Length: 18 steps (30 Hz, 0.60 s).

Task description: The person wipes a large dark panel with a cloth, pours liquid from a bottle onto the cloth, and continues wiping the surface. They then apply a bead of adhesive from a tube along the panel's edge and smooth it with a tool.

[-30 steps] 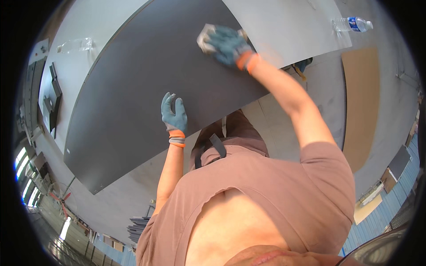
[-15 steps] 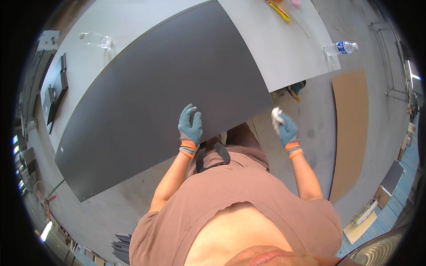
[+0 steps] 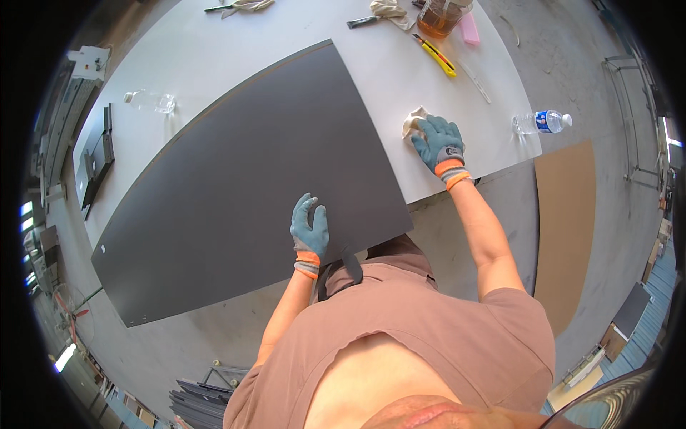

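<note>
A large dark grey panel [image 3: 250, 179] lies on the white table [image 3: 493, 150], its near edge reaching out towards my body. Over its near part is my left hand [image 3: 309, 225] in a blue-grey glove, thumb and fingers apart and nothing in them; whether it touches the surface I cannot tell. My right hand [image 3: 439, 141], gloved the same way, is closed on a crumpled off-white cloth [image 3: 412, 121]. It rests with the cloth on the white tabletop, right of the panel. Its palm side is hidden.
Past my right hand lie a yellow utility knife [image 3: 436, 57], a pink block [image 3: 469, 30] and a jar of amber liquid [image 3: 439, 18]. Clear bottles [image 3: 547, 122] lie at both sides. Dark profile pieces [image 3: 96, 161] sit at the left. A brown board [image 3: 564, 236] is at the right.
My right hand has moved forward with the cloth, from beside the panel's near right corner onto the white tabletop. The view has shifted, showing more of the far table. My left hand stays over the panel.
</note>
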Each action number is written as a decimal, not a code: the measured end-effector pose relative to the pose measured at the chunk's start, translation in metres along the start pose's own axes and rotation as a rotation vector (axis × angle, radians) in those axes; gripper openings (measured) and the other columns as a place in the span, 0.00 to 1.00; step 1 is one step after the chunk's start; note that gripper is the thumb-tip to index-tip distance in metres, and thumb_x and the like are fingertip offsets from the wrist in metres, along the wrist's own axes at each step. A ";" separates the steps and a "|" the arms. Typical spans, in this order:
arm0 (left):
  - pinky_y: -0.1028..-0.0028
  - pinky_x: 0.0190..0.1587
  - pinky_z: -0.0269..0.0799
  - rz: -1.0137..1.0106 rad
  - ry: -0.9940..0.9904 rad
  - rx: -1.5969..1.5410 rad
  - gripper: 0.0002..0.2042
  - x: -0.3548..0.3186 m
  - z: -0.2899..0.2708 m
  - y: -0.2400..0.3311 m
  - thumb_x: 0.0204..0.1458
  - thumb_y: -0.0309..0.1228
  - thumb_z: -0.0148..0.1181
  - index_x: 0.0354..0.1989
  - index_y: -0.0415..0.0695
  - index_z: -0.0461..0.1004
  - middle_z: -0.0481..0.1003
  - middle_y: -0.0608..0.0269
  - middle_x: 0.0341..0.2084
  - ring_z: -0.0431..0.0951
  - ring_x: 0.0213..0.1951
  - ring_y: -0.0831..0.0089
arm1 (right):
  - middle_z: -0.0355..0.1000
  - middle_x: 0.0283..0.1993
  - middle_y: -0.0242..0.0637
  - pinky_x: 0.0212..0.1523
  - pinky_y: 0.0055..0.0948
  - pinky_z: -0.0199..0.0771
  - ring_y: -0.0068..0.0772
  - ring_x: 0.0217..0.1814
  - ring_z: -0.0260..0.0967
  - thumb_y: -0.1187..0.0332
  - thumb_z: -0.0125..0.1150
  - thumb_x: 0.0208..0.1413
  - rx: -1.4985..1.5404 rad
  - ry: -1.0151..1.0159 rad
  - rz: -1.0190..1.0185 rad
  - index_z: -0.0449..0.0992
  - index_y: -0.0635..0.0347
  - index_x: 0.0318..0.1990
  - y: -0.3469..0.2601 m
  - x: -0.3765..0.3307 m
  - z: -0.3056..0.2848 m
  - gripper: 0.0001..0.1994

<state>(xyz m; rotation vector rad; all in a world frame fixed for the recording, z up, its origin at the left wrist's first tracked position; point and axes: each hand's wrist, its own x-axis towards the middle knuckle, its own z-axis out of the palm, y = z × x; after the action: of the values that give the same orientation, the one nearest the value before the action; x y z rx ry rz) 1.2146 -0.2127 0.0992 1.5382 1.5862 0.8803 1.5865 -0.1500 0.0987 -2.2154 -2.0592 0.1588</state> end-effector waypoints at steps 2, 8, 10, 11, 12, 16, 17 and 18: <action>0.62 0.59 0.75 -0.052 0.006 -0.053 0.12 0.011 0.018 0.017 0.60 0.28 0.63 0.49 0.38 0.78 0.77 0.50 0.57 0.79 0.55 0.56 | 0.75 0.62 0.40 0.65 0.43 0.67 0.45 0.64 0.70 0.54 0.60 0.62 0.110 0.136 -0.011 0.79 0.50 0.56 0.019 0.020 0.008 0.18; 0.64 0.59 0.75 -0.079 0.021 -0.035 0.12 0.025 0.055 0.038 0.60 0.26 0.62 0.50 0.36 0.78 0.77 0.50 0.57 0.79 0.55 0.59 | 0.80 0.51 0.37 0.50 0.42 0.78 0.47 0.49 0.78 0.59 0.60 0.62 0.260 0.332 -0.177 0.81 0.51 0.46 0.043 0.132 0.011 0.11; 0.64 0.59 0.75 -0.107 0.023 -0.032 0.12 0.025 0.058 0.043 0.60 0.25 0.62 0.51 0.35 0.77 0.77 0.50 0.57 0.79 0.55 0.59 | 0.80 0.50 0.36 0.47 0.44 0.80 0.47 0.48 0.79 0.61 0.61 0.61 0.231 0.352 -0.226 0.80 0.51 0.45 0.040 0.189 0.020 0.09; 0.64 0.59 0.75 -0.107 0.021 -0.021 0.12 0.025 0.060 0.045 0.60 0.25 0.62 0.51 0.35 0.77 0.77 0.50 0.57 0.79 0.55 0.59 | 0.80 0.49 0.36 0.47 0.45 0.80 0.47 0.48 0.79 0.62 0.61 0.61 0.206 0.344 -0.245 0.79 0.51 0.45 0.042 0.220 0.028 0.09; 0.64 0.59 0.75 -0.103 0.015 -0.009 0.12 0.027 0.063 0.047 0.60 0.25 0.62 0.51 0.35 0.77 0.77 0.50 0.57 0.79 0.55 0.59 | 0.79 0.49 0.36 0.48 0.46 0.80 0.46 0.49 0.79 0.62 0.60 0.61 0.145 0.326 -0.239 0.79 0.50 0.46 0.047 0.251 0.039 0.09; 0.64 0.60 0.75 -0.180 0.066 -0.050 0.12 0.024 0.066 0.048 0.60 0.24 0.61 0.51 0.35 0.77 0.76 0.49 0.58 0.79 0.56 0.59 | 0.73 0.63 0.37 0.56 0.47 0.79 0.45 0.62 0.74 0.66 0.54 0.65 -0.038 0.154 -0.211 0.73 0.47 0.58 0.018 0.338 0.049 0.15; 0.65 0.60 0.75 -0.200 0.075 -0.070 0.12 0.024 0.068 0.048 0.60 0.24 0.61 0.51 0.35 0.77 0.76 0.49 0.58 0.79 0.56 0.59 | 0.71 0.66 0.36 0.57 0.47 0.78 0.44 0.64 0.73 0.66 0.52 0.66 -0.080 0.099 -0.211 0.72 0.46 0.60 0.016 0.356 0.052 0.16; 0.65 0.60 0.75 -0.223 0.087 -0.090 0.13 0.024 0.069 0.049 0.60 0.24 0.61 0.52 0.35 0.77 0.76 0.49 0.58 0.79 0.56 0.59 | 0.70 0.68 0.36 0.58 0.48 0.78 0.43 0.66 0.72 0.67 0.50 0.67 -0.121 0.042 -0.215 0.71 0.46 0.61 0.014 0.371 0.058 0.17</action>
<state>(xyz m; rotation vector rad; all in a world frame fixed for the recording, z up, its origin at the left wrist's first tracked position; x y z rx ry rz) 1.2985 -0.1877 0.1068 1.2474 1.7182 0.8903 1.6183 0.2193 0.0394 -2.0207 -2.3213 -0.0323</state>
